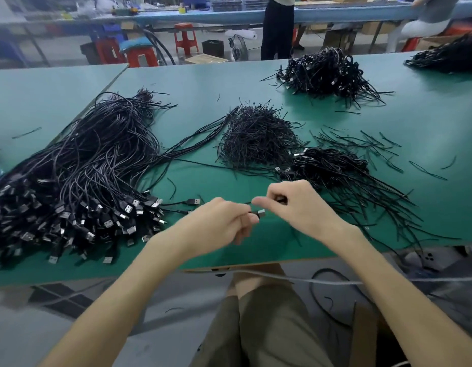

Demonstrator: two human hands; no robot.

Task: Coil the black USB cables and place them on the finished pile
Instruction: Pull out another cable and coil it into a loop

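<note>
Here, left hand point(224, 221) pinches black USB cable point(260, 213) behind its silver plug. Right hand point(295, 205) pinches the cord.

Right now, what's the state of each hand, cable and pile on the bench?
left hand: pinches USB cable by its plug
right hand: fingers curled on the same cable
USB cable: held between both hands, plug showing
loose bundle: uncoiled, plugs toward the person
finished pile: coiled, right of the hands
</note>
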